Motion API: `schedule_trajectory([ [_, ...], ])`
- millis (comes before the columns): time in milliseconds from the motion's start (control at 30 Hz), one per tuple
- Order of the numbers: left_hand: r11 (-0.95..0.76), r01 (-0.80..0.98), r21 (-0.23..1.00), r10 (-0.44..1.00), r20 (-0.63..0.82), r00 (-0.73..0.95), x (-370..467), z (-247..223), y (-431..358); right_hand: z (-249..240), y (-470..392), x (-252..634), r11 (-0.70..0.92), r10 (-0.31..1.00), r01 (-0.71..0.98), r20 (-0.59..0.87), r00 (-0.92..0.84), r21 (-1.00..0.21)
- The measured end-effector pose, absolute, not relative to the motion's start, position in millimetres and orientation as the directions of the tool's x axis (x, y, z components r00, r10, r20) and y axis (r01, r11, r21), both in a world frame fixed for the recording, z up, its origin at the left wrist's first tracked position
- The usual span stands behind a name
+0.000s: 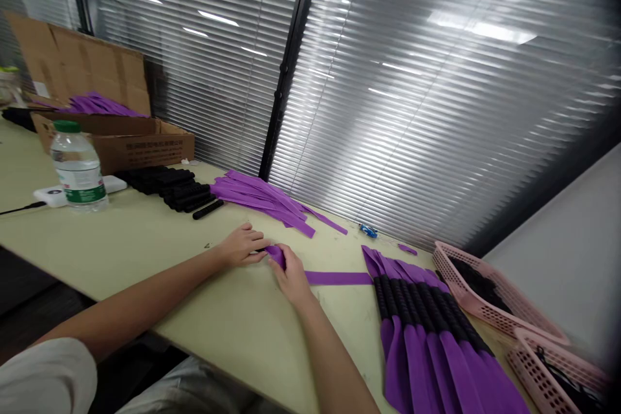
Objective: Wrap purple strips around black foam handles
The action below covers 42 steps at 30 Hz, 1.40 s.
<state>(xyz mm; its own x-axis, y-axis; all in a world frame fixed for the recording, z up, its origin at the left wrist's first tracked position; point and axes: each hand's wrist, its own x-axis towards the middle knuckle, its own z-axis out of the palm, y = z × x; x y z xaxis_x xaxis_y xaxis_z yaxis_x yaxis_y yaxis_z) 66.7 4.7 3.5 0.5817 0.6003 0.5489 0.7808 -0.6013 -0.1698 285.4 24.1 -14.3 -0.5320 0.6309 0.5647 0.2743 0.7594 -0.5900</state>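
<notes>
My right hand (293, 273) is closed on a flat purple strap (337, 278), whose length runs out to the right along the table. A folded part of it shows between my two hands. Close by on the left, the fingers of my left hand (244, 246) pinch what looks like a black tube (262, 250); only a sliver shows, touching the strap. To the right lie several purple straps with ribbed black tubes (412, 301) around their middles, side by side. Beyond my hands are loose purple straps (264, 199) and a pile of black tubes (182, 191).
A water bottle (80, 171) with a green cap stands at the left by a white device (51, 196). Behind it is an open cardboard box (145, 145). Pink baskets (504, 320) with black items stand at the right. A small blue item (368, 231) lies near the window blinds (388, 110).
</notes>
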Motion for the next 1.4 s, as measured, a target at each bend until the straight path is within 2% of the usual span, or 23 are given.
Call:
schedule_trajectory([
  [233,-0.59,0.769,-0.247,0.594,0.513,0.62,64.1,5.3,5.5,-14.6,24.9,287.2,0.782,0.622,0.393,0.579,-0.527,-0.483],
  [433,-0.596,0.758,-0.265,0.58,0.51,0.635,62.0,5.0,6.9,-9.2,25.7,287.5,0.869,0.493,0.355,0.671,-0.554,-0.345],
  [667,-0.61,0.745,-0.271,0.56,0.518,0.647,59.6,2.8,9.0,-8.6,24.3,287.0,0.899,0.436,0.274,0.74,-0.513,-0.34],
  [833,-0.641,0.735,-0.222,0.554,0.529,0.643,60.6,1.1,9.0,-12.4,25.4,286.2,0.917,0.398,0.196,0.797,-0.453,-0.347],
  [1067,-0.664,0.74,-0.113,0.595,0.519,0.613,62.1,-2.3,7.7,-9.5,21.1,285.2,0.942,0.334,0.173,0.862,-0.381,-0.289],
  [1400,-0.621,0.778,-0.097,0.618,0.55,0.561,66.3,-11.3,9.3,-8.4,16.7,285.4,0.962,0.248,0.218,0.865,-0.436,-0.166],
])
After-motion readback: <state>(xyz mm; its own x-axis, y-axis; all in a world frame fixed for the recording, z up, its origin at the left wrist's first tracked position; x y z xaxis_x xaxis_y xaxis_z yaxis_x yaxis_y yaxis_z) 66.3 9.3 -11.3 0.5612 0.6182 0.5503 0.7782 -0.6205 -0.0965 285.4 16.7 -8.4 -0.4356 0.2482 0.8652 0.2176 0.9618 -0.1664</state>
